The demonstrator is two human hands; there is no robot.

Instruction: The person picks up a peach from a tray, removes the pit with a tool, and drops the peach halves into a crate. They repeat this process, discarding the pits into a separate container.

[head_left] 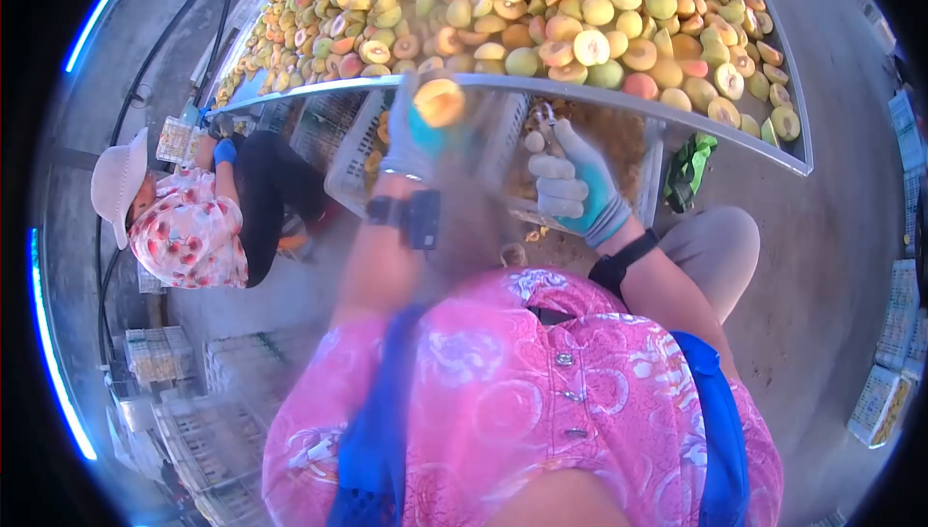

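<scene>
My left hand (413,135), in a grey and teal glove and smeared by motion, holds a yellow peach half (440,102) at its fingertips, by the front rim of the metal table. In a matching glove, my right hand (572,179) is closed around a small metal hand tool (552,129), its looped tip pointing up toward the table. Heaped on the metal table (790,53) are many halved peaches (590,10), yellow, green and reddish, some with the brown pit showing. Under its edge, below my hands, sits a crate (517,206) with brownish peach pieces.
A white plastic crate (358,145) stands left of my left hand, partly under the table. Further left, a person in a pale hat (121,184) sits low beside the table. A green bag (688,174) lies right of my right hand. Stacked crates (213,430) stand behind left.
</scene>
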